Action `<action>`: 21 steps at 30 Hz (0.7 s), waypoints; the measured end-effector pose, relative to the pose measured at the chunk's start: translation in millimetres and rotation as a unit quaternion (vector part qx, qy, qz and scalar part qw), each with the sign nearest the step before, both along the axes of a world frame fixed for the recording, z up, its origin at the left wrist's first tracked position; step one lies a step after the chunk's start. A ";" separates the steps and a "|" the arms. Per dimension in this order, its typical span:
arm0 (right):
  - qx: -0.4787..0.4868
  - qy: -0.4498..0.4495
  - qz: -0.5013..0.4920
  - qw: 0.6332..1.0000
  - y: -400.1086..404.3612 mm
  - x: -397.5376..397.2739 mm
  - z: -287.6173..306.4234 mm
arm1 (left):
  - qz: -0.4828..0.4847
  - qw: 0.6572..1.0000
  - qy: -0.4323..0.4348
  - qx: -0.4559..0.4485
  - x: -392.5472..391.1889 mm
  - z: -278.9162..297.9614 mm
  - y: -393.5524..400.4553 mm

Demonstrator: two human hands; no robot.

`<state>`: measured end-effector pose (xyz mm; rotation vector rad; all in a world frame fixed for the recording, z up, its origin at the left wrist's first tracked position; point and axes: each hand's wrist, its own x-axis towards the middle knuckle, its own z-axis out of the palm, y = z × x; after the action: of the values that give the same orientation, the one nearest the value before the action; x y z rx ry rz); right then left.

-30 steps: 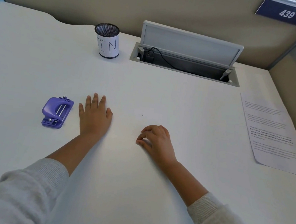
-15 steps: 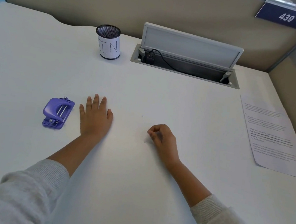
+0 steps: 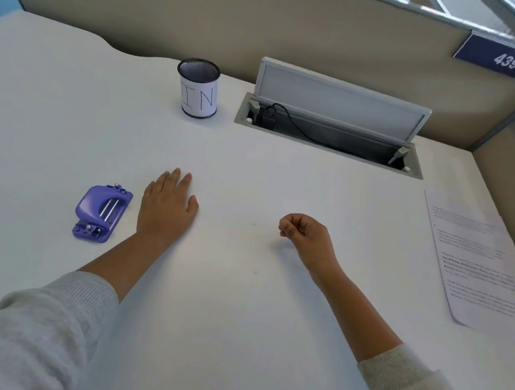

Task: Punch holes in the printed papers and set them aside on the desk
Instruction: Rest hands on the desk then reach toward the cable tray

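A purple hole punch (image 3: 101, 212) lies on the white desk (image 3: 236, 319) at the left. My left hand (image 3: 166, 207) rests flat on the desk just right of the punch, palm down, holding nothing. My right hand (image 3: 307, 236) is near the middle of the desk, fingers curled into a loose fist with nothing in them. Printed papers (image 3: 477, 265) lie flat at the desk's right edge, well apart from both hands.
A mesh pen cup (image 3: 198, 93) labelled "IN" stands at the back. To its right an open cable tray (image 3: 329, 132) with a raised lid holds a black plug and cord. Beige partition walls close the back and right sides.
My right hand has curled from spread fingertips into a loose fist and shifted slightly right. My left hand and the punch have stayed put.
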<state>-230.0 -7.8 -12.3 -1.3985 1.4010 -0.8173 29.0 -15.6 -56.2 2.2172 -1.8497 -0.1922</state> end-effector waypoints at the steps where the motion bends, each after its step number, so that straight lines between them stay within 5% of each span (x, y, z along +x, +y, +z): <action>1: -0.005 0.005 0.005 1.000 -8.4 3.8 4.4 | 0.003 1.000 -0.001 0.002 0.7 -0.6 -2.3; 15: -0.217 0.193 0.130 0.948 -208.8 171.5 122.2 | 0.008 1.000 -0.027 0.003 4.0 -4.5 -9.2; 21: -0.200 0.292 0.145 0.924 -262.4 224.5 113.1 | 0.009 1.000 -0.030 0.001 3.6 -9.0 -10.3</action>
<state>-5.5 -270.3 100.8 -2.2419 1.4473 -0.5220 32.6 -25.9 -65.3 2.2634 -1.8600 -0.1259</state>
